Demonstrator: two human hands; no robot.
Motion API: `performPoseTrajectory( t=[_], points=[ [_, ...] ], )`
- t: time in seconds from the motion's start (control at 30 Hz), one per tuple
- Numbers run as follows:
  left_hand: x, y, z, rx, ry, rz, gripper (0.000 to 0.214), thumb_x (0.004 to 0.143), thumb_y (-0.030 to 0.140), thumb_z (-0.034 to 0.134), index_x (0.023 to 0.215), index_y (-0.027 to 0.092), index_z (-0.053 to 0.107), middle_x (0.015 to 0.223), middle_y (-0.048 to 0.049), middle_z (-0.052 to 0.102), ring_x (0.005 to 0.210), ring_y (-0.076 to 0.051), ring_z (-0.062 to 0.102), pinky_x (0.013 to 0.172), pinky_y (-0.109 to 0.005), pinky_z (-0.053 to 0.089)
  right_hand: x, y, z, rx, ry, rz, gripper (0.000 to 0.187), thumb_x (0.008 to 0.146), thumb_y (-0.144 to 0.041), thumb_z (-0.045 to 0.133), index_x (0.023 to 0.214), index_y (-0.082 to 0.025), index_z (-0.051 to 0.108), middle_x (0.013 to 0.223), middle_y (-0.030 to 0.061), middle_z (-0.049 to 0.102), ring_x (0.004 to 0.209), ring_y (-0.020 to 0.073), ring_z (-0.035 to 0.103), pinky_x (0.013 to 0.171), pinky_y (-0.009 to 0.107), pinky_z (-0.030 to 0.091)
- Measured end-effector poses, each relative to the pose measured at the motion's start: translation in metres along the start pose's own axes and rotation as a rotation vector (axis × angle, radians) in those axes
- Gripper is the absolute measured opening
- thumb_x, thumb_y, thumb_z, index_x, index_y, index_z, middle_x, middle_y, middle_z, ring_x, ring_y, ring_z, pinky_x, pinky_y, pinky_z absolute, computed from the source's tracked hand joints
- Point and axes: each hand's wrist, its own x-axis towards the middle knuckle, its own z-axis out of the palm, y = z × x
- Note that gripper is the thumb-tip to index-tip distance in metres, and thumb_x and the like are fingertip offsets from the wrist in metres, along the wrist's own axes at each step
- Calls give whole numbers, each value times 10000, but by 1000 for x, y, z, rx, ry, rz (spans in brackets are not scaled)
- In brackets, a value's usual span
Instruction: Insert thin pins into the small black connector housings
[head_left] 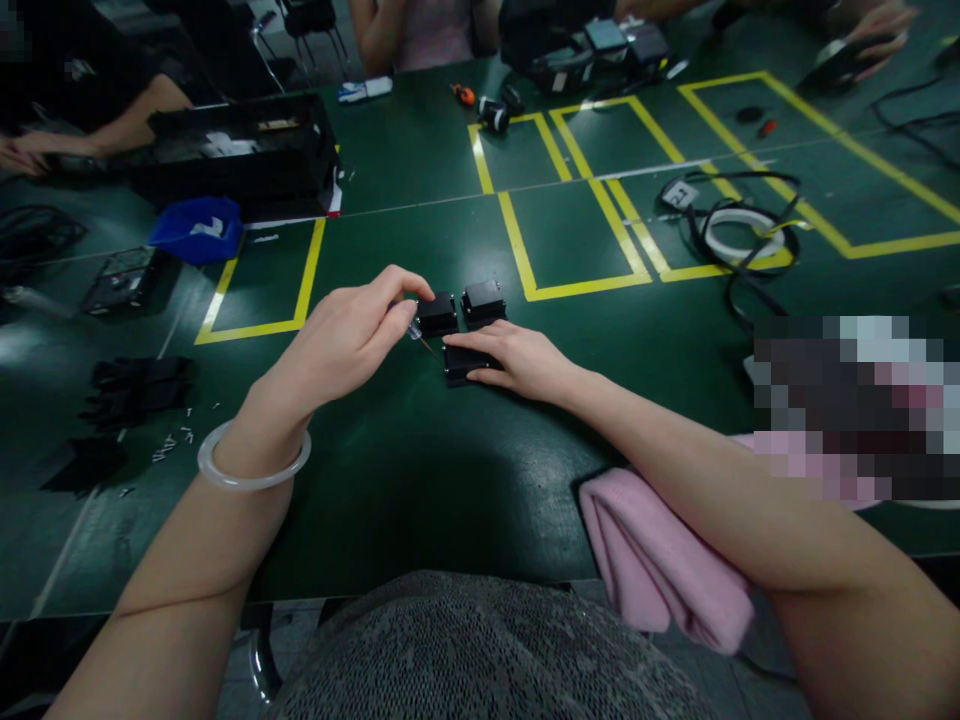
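Observation:
My left hand (349, 335) is closed around a small screwdriver (415, 329), whose clear handle and thin shaft show below the fingers. The shaft's tip points down beside a small black box (456, 362) with screws at its end. My right hand (525, 360) grips that box from the right, fingers over its top and thumb along the near side. Just beyond it stand two similar black boxes, one on the left (437, 312) near my left fingertips and one on the right (484, 298).
Black parts (139, 385) and loose screws (169, 445) lie at left. Behind them are a blue bin (199, 228) and a black crate (232, 165). Coiled cable (750, 235) lies at right; a pink cloth (660, 560) hangs at the near edge. Other people sit across the table.

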Motion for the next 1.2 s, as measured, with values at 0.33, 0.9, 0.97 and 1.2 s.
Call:
performPoseTrajectory(
  t=[0.33, 0.9, 0.97, 1.2],
  points=[
    [-1, 0, 0, -27, 17, 27, 397, 1079, 330, 356, 1209, 190, 704, 829, -32, 695, 698, -176, 618, 673, -308, 416, 0, 3, 2, 10, 14, -20, 573, 1025, -288, 684, 1588, -267, 576, 1370, 126, 746, 1252, 315, 659, 1021, 437, 539],
    [-2, 1, -1, 34, 9, 18, 435, 1060, 365, 394, 1291, 182, 714, 860, -39, 727, 728, -181, 643, 655, -300, 407, -1, 1, 0, -20, -2, -12, 588, 1032, -303, 671, 1607, -272, 551, 1394, 126, 736, 1252, 311, 657, 1003, 416, 537],
    [-2, 2, -3, 27, -6, 30, 438, 1040, 324, 383, 1282, 175, 717, 918, -54, 738, 782, -192, 659, 700, -309, 439, -1, 2, 1, -17, 0, -13, 590, 1032, -299, 672, 1608, -271, 550, 1401, 129, 733, 1258, 316, 655, 1008, 426, 538],
    [-1, 3, -2, 69, -13, 4, 496, 1061, 377, 372, 1403, 162, 659, 876, -44, 718, 707, -185, 629, 667, -302, 411, 0, 3, 2, -6, 15, -23, 584, 1024, -297, 690, 1594, -270, 569, 1368, 127, 748, 1232, 314, 664, 1002, 427, 542]
  ],
)
